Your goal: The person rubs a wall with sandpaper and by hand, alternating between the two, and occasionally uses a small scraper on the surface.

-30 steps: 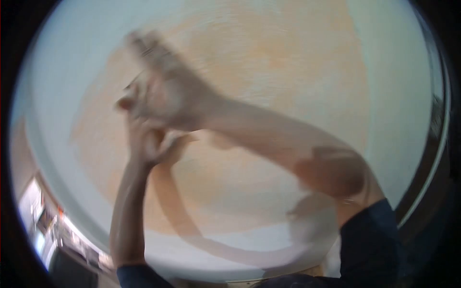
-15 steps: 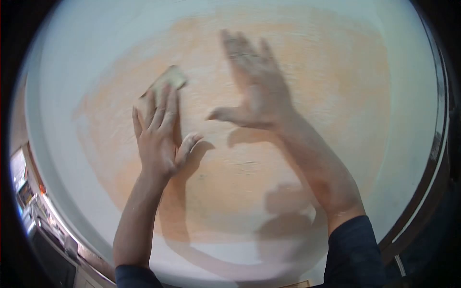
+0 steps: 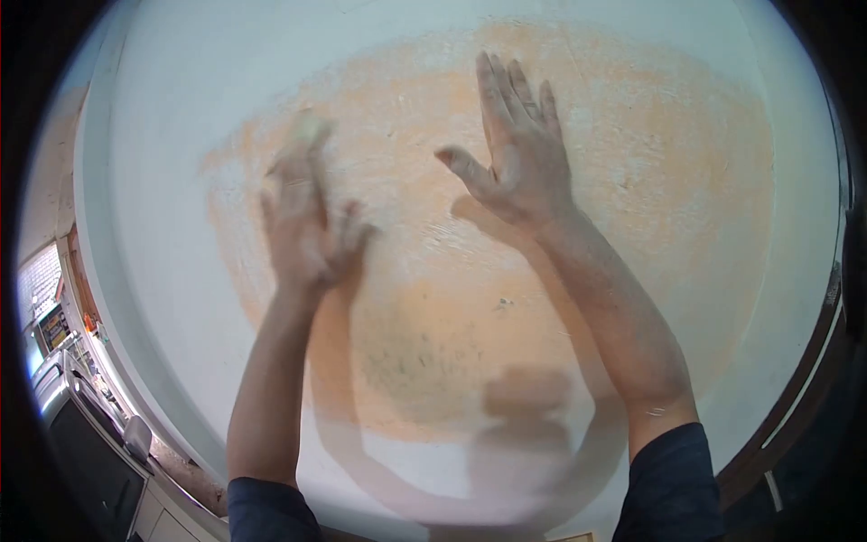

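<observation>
I see the left hand [image 3: 302, 239], blurred, holding a pale pad [image 3: 309, 129] beneath its fingers; the right hand [image 3: 522, 149] spreads wide, orange-patched wall [image 3: 429, 289] behind both.

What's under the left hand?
A pale piece pokes out beyond the blurred left hand, with an orange patch around; whatever the hand covers can't be seen.

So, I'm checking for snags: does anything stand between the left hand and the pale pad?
Nothing visible: the left hand overlaps the pale pad, though blur hides the exact contact. The right hand is well aside, over the orange patch.
</observation>
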A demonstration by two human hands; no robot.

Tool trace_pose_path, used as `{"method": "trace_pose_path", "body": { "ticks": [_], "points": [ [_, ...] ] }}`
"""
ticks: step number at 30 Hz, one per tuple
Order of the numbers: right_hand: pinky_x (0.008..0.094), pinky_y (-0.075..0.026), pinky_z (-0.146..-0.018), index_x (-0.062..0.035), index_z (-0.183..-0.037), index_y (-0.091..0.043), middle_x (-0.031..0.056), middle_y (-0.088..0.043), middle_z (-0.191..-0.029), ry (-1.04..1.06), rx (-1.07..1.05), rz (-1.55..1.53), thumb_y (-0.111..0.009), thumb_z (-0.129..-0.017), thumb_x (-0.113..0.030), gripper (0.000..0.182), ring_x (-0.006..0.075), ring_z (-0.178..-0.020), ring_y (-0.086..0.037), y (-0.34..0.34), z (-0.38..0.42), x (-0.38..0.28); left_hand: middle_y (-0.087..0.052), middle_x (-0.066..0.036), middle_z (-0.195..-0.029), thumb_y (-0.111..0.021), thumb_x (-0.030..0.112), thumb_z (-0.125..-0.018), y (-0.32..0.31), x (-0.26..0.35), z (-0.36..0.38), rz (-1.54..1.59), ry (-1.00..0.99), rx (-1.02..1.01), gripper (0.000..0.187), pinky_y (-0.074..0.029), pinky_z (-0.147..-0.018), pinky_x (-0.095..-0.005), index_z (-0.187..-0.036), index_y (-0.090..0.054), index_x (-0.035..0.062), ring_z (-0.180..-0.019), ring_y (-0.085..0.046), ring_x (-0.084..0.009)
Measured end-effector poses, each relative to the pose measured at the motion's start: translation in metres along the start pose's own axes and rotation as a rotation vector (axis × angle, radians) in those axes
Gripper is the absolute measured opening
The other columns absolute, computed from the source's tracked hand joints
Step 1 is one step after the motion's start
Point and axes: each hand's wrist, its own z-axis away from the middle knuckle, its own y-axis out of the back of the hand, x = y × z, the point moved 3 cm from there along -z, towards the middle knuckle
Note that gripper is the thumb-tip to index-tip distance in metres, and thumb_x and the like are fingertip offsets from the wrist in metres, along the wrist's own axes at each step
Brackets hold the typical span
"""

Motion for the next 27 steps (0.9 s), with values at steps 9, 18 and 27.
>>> {"method": "trace_pose_path", "body": {
  "ticks": [9,18,27],
  "points": [
    [0.0593,-0.012,-0.133,-0.0081,-0.168,-0.032,0.025,-0.033,-0.171,-0.043,-0.004,0.327,-0.045,-0.096,-0.084,0.105,0.0395,-0.163,-0.02,-0.005,0.0,-0.002,-0.022,-0.019,-0.177,-0.044,0.088,-0.092,-0.01,0.027,0.036,0.096,-0.2,-0.071,0.12,-0.001,-0.129,-0.0663,-0.171,-0.015,0.0029,-0.164,-0.016,-0.0408],
    [0.0605,-0.012,-0.133,0.0003,-0.167,-0.026,0.0281,-0.036,-0.168,-0.057,0.044,0.179,-0.049,-0.095,-0.083,0.113,0.0422,-0.161,-0.027,-0.004,0.003,-0.002,-0.031,-0.025,-0.172,-0.061,0.062,-0.095,-0.015,0.067,0.021,0.329,-0.133,0.116,0.099,-0.008,-0.132,-0.0592,-0.169,-0.029,0.0038,-0.161,-0.022,-0.0489],
    [0.062,-0.008,-0.132,-0.0113,-0.17,-0.027,0.0246,-0.03,-0.172,0.017,-0.015,0.253,-0.049,-0.102,-0.074,0.095,0.0419,-0.163,-0.02,0.059,-0.008,0.079,-0.046,-0.021,-0.166,-0.051,0.054,-0.107,-0.021,0.035,-0.014,0.158,0.247,0.336,0.08,-0.019,-0.128,-0.0625,-0.165,-0.037,0.0008,-0.156,-0.036,-0.0455]
  ]
}}
